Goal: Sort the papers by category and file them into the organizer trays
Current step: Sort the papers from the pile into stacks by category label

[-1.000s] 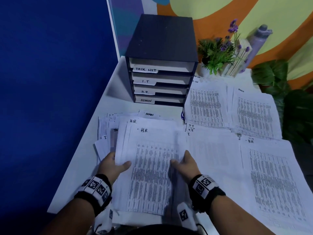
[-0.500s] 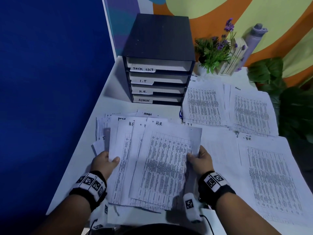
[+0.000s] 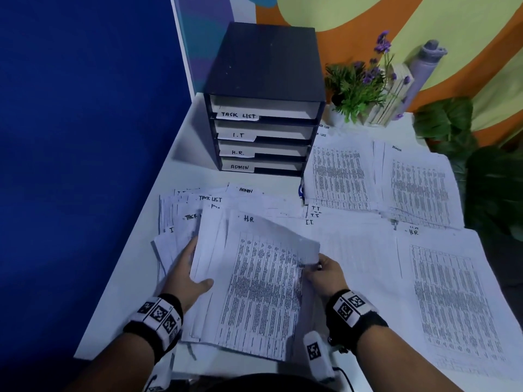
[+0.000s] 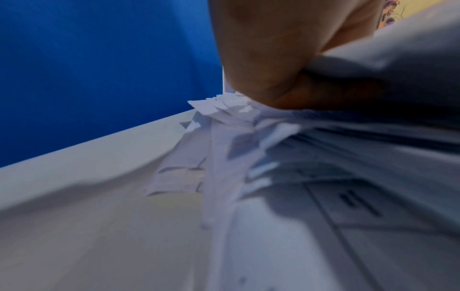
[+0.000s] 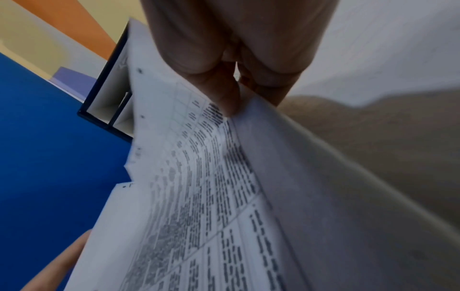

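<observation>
1. Left hand (image 3: pixel 184 274): thumb over, fingers under left edge of H.R. sheaf (image 3: pixel 254 284); clamped on it, at 7 o'clock of desk (image 3: pixel 181 165).
2. Right hand (image 3: pixel 325 274): pinching right edge of same sheaf, thumb on printed face.
3. H.R. sheaf: raised off desk, edges fanned and uneven; loose unsorted papers (image 3: pixel 181 216) beneath, toward 10 o'clock.
4. Organizer (image 3: pixel 266 69): at 12 o'clock, four labelled trays; H.R. tray (image 3: pixel 263 150) third from top.
5. Sorted stacks (image 3: pixel 382 179): from 1 to 4 o'clock.
6. Risk, judged: fanned sheets slipping out or snagging on narrow tray mouth; cause, unsquared edges.
7. Change from half a second ago: sheaf narrower, more gathered; hands closer together.
</observation>
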The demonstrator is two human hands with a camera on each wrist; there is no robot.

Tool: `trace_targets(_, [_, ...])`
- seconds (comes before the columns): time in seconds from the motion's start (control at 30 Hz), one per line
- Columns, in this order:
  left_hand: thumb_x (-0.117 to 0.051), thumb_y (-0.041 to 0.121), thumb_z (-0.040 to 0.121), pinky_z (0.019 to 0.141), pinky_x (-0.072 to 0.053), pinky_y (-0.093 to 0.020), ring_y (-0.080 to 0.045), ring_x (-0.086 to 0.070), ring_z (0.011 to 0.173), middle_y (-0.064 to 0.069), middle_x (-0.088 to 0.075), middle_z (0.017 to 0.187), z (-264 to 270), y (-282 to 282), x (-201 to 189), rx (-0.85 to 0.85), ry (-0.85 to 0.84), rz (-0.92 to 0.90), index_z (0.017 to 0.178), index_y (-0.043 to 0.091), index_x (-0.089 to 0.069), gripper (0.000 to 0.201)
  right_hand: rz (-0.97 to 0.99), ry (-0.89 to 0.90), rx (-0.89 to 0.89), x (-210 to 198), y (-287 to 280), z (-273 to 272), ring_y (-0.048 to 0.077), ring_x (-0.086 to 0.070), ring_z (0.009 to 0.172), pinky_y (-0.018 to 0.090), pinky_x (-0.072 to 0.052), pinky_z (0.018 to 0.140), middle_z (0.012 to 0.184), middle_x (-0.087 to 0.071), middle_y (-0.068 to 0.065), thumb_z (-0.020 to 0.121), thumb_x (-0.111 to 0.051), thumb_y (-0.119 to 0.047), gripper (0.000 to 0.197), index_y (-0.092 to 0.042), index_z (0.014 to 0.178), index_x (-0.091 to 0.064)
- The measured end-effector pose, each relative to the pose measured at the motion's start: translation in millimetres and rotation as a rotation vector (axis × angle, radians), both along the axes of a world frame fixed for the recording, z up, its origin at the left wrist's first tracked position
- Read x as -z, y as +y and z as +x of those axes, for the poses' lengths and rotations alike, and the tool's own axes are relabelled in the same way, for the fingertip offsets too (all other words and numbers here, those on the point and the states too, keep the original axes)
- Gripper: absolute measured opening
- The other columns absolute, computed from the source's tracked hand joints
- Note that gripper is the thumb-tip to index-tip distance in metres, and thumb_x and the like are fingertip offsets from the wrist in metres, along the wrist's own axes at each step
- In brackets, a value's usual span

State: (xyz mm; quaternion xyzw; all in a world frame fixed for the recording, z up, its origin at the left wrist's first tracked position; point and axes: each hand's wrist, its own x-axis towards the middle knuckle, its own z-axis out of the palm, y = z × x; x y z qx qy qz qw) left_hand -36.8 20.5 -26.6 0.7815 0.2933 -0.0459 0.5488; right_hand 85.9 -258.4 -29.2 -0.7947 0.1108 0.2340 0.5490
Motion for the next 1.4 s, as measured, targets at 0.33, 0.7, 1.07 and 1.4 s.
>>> trace_targets(0.33, [-0.069, 0.023, 0.088, 0.113, -0.026, -0.032, -0.011, -0.034, 0.135, 0.012, -0.040, 0.137, 7, -3, 1, -0.089, 0.060, -0.114, 0.140, 0.035, -0.045, 0.058, 0.090, 0.017, 0.066, 4, -4, -2, 0.023, -0.062, 0.067, 0.031, -0.058, 0.066, 0.073, -0.069, 0.016, 0.072, -0.069, 0.016, 0.031, -0.009, 0.055, -0.061])
trace_targets(0.7, [-0.085, 0.024, 0.071, 0.082, -0.050, -0.032, -0.020, -0.063, 0.082, 0.000, -0.069, 0.084, 15, -4, 14, -0.214, 0.131, -0.115, 0.080, 0.010, -0.070, 0.022, 0.028, -0.012, 0.064, 13, -3, 2, 0.019, -0.065, 0.073, 0.038, -0.057, 0.074, 0.086, -0.071, 0.001, 0.081, -0.061, -0.011, 0.029, -0.026, 0.107, -0.059])
trace_targets(1.07, [-0.080, 0.027, 0.077, 0.072, -0.044, -0.027, -0.025, -0.060, 0.086, -0.002, -0.060, 0.089, 11, -3, 14, -0.250, 0.121, 0.068, 0.087, 0.012, -0.055, 0.030, -0.260, -0.160, 0.042, 11, -8, 6, 0.020, -0.051, 0.059, 0.027, -0.046, 0.058, 0.063, -0.057, 0.004, 0.084, -0.055, -0.010, 0.010, -0.008, 0.075, -0.055])
trace_targets(1.4, [-0.064, 0.032, 0.091, 0.102, -0.033, -0.024, -0.011, -0.047, 0.123, 0.009, -0.057, 0.126, 16, -7, 5, -0.181, 0.059, -0.110, 0.120, 0.032, -0.061, 0.029, -0.071, -0.124, 0.071, 6, 0, 4, 0.015, -0.042, 0.054, 0.025, -0.038, 0.050, 0.059, -0.047, 0.003, 0.085, -0.055, -0.004, 0.014, -0.006, 0.073, -0.048])
